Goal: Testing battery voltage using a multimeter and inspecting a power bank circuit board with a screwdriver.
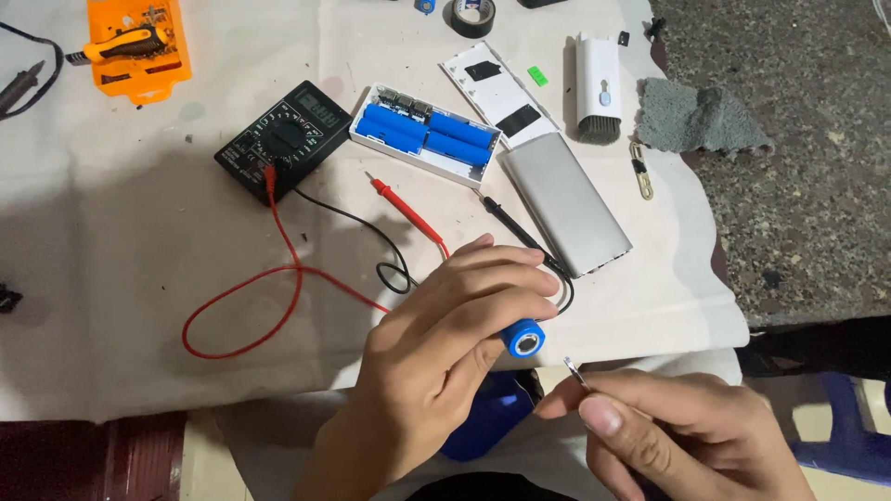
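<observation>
White cloth-covered table (111, 241); blue cylindrical battery cell (522, 338), metal end outward, in left hand (445, 343) fingers; right hand (668, 427) pinching tweezers (575, 372).

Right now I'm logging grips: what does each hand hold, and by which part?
The left hand wraps the blue cylindrical battery cell around its body, end exposed. The right hand pinches a thin metal tool near its tip.

Two bare hands: left hand (445, 334), right hand (677, 431). One blue cylindrical battery cell (522, 338) held apart; four more visible in the white plastic battery tray (425, 135). One black multimeter (283, 139), two probes: one red probe (406, 212), one black probe (513, 226). One silver metal casing (564, 202). One grey cloth (696, 119).
</observation>
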